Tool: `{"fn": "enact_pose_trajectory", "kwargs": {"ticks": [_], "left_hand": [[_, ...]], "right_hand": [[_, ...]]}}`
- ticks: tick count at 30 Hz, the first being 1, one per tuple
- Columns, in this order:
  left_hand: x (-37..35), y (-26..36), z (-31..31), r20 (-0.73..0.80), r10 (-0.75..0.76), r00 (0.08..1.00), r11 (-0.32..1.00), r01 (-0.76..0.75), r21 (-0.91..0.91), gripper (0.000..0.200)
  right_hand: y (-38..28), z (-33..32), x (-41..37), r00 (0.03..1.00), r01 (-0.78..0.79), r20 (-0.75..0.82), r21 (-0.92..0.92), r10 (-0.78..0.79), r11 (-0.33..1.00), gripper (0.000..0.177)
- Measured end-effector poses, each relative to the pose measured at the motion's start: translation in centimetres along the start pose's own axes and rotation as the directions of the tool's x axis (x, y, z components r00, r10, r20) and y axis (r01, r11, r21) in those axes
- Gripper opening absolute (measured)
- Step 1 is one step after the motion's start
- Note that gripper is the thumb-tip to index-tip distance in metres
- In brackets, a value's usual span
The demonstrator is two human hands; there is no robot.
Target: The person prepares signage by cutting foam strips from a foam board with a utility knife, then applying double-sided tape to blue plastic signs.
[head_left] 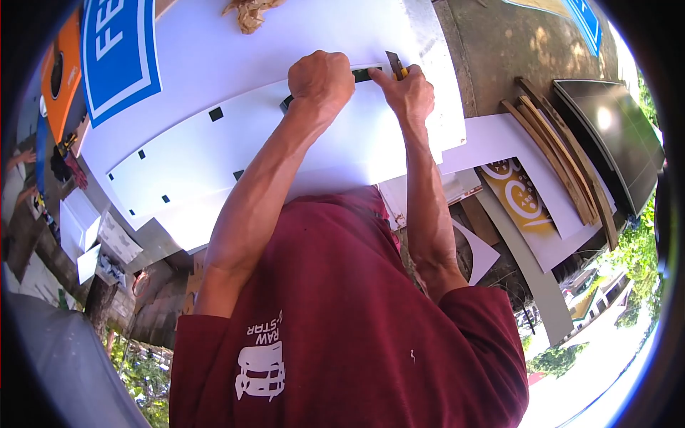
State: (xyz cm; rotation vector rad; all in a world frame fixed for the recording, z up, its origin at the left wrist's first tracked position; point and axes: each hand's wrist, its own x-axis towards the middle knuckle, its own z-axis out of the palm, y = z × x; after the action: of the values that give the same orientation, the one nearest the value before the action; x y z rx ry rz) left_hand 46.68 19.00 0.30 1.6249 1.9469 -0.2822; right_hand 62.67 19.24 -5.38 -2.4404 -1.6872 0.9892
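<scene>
A long white panel (185,157) lies across a white board, with several small dark squares (216,113) on it. My left hand (321,77) is closed in a fist over the panel's far part, beside a dark green strip (362,74); what it holds, if anything, is hidden. To its right, my right hand (407,91) is wrapped round a cutter knife (394,64) with a yellow part, its dark end pointing away from me. The right fingertips touch the end of the dark strip.
Crumpled brown paper (250,14) lies at the far edge. A blue sign (123,57) and an orange item (66,78) are at the left. Wooden strips (564,157), a dark glossy panel (614,132) and a yellow stencilled sheet (519,196) are at the right. Another person's hand (27,155) shows far left.
</scene>
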Motion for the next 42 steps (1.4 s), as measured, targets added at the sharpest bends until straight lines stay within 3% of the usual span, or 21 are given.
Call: {"fn": "enact_pose_trajectory", "kwargs": {"ticks": [4,8,9,12,13,17,23,35,38,42], "left_hand": [[-0.5,0.4,-0.6,0.028,-0.009,1.0,1.0,0.009,0.01,0.013],[-0.1,0.1,-0.1,0.016,-0.005,1.0,1.0,0.005,0.012,0.026],[-0.1,0.1,-0.1,0.011,-0.005,1.0,1.0,0.005,0.01,0.026],[0.0,0.0,0.2,0.0,-0.004,1.0,1.0,0.004,0.01,0.026],[0.0,0.0,0.2,-0.004,-0.002,1.0,1.0,0.002,0.014,0.026],[0.0,0.1,0.0,0.0,-0.001,1.0,1.0,0.001,0.012,0.026],[0.0,0.0,0.2,-0.015,0.013,1.0,1.0,-0.013,0.023,0.027],[0.4,-0.3,-0.1,-0.015,0.015,1.0,1.0,-0.015,0.018,0.026],[0.4,-0.5,0.0,-0.006,0.001,1.0,1.0,0.0,0.015,0.025],[-0.5,-2.8,-1.4,0.072,-0.032,0.997,0.994,0.039,-0.099,0.028]], "right_hand": [[0.2,-0.2,-0.6,0.999,0.033,0.009,0.055,-0.034,0.998,0.068],[2.7,1.2,-0.6,0.976,0.218,-0.025,0.053,-0.217,0.974,0.061],[3.2,1.2,-1.1,0.97,0.243,-0.017,0.138,-0.243,0.96,0.05],[1.6,-2.0,-3.5,0.964,0.136,0.204,0.171,-0.169,0.976,0.04],[2.6,-1.1,-3.1,0.943,0.199,0.234,0.173,-0.237,0.965,0.038],[1.7,-0.9,-3.8,0.934,0.155,0.304,0.124,-0.187,0.98,0.047],[0.6,-0.2,-3.3,0.916,0.23,0.318,0.082,-0.245,0.97,0.043],[0.3,-0.7,-4.0,0.898,0.217,0.388,0.016,-0.206,0.976,0.044],[0.8,-2.3,-5.0,0.889,0.15,0.436,0.012,-0.14,0.989,0.044],[2.2,-1.6,-3.4,0.967,0.157,0.179,0.131,-0.179,0.979,0.045]]}}
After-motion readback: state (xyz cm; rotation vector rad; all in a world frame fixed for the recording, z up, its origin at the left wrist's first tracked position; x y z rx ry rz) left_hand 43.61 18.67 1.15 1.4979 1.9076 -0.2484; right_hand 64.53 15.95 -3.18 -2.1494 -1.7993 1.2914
